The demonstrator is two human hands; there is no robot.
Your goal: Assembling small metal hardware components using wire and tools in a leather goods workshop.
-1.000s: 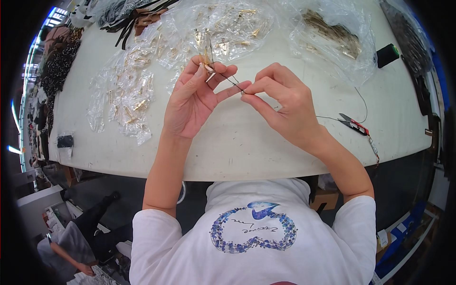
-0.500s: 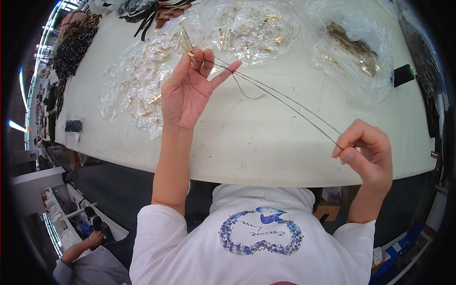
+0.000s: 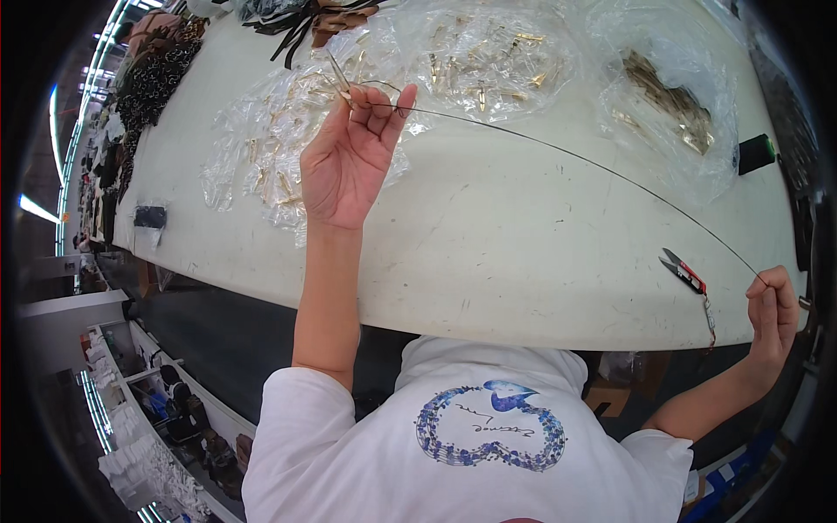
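My left hand [image 3: 349, 157] is raised over the white table [image 3: 488, 253], pinching a small gold metal piece [image 3: 342, 83] between thumb and fingers. A thin dark thread [image 3: 575, 157] runs taut from that piece across the table to my right hand [image 3: 772, 305], which pinches its far end out past the table's right front edge. Small red-handled snips [image 3: 684, 272] lie on the table just left of my right hand.
Clear plastic bags of gold metal parts [image 3: 488, 52] spread over the back of the table, another bag [image 3: 667, 96] at the right. A black spool [image 3: 755, 153] stands at far right. Dark chains and parts [image 3: 157, 74] pile at the left end.
My hands started close together at the table's middle. My right hand has since pulled far to the right, drawing the thread out long and taut; the left hand stayed holding the gold piece.
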